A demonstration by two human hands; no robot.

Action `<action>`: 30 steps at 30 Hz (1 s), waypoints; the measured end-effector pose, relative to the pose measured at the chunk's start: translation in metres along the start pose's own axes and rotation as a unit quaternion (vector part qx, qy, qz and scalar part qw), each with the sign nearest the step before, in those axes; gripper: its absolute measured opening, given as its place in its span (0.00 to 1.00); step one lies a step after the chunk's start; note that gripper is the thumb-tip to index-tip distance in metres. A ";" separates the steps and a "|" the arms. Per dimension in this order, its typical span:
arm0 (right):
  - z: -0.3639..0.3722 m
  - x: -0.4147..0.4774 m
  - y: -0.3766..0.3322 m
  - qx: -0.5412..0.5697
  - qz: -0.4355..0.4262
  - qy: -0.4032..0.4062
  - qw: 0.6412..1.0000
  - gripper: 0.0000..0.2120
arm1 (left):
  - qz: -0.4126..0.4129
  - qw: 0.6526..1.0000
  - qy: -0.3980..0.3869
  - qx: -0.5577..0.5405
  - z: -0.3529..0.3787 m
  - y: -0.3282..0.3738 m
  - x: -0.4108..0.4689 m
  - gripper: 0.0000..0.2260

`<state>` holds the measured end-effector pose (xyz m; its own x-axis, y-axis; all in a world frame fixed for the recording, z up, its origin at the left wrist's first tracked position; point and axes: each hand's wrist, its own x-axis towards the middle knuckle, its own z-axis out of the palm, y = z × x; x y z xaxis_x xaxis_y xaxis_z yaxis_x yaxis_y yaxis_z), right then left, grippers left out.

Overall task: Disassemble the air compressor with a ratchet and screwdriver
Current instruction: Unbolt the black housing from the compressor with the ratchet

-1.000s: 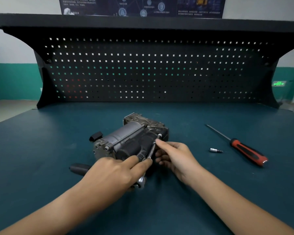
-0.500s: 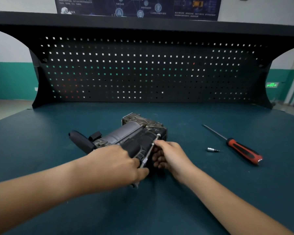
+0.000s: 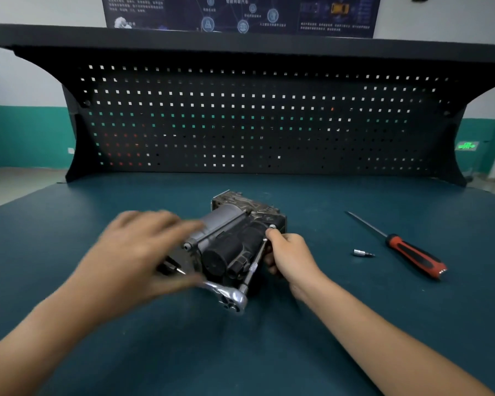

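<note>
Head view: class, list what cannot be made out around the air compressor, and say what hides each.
Left hand: motion blur; its grip cannot be told.
Ratchet handle: mostly hidden under that hand.
What the extension bar tip engages: covered by the right hand, which grips the bar.
Small bit: too small to tell its tip.
Poster: cut off by the top edge.

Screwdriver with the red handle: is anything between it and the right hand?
Yes. A small silver bit lies on the bench between the right hand, which grips the ratchet's extension bar, and the screwdriver. It lies closer to the screwdriver.
</note>
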<state>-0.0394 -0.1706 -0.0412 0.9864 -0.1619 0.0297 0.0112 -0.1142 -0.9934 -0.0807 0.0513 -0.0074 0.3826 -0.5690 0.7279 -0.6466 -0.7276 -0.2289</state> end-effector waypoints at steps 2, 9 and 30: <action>0.000 0.001 0.001 0.021 0.010 -0.009 1.000 0.19 | -0.246 0.953 0.096 -0.150 0.000 -0.002 -0.013 0.21; -0.005 0.005 0.006 -0.089 -0.053 -0.017 0.994 0.22 | -0.547 0.363 0.251 -0.711 0.022 0.043 0.015 0.17; -0.028 0.060 0.022 0.043 -0.090 -0.010 0.995 0.08 | 0.052 0.933 0.049 -0.352 0.010 0.103 0.056 0.03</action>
<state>0.0153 -0.2098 -0.0584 0.9701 -0.1258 0.2074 0.2019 -0.0552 -0.9779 -0.1194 -0.0593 0.0028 0.2534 -0.5605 0.7884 -0.9635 -0.2191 0.1540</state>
